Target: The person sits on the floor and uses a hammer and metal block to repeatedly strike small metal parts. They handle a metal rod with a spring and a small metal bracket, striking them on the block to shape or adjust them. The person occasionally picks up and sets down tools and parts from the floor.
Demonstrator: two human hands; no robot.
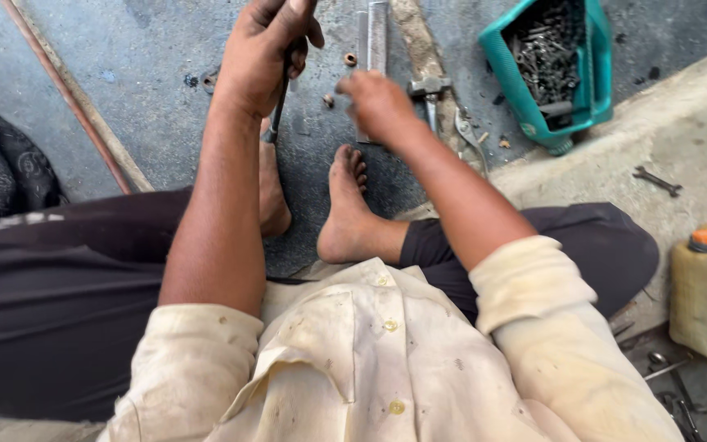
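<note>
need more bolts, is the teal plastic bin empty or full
Partly full: the teal plastic bin lies tilted on the floor, with dark metal bolts piled inside.

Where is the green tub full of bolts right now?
The green tub lies tilted at the top right of the head view, on the grey floor against the concrete step, right of the hammer.

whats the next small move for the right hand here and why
Probably lower the right hand onto the flat metal bar to steady it: the left hand already grips a thin dark rod upright beside the foot, while the right hand hovers closed over the bar.
</note>
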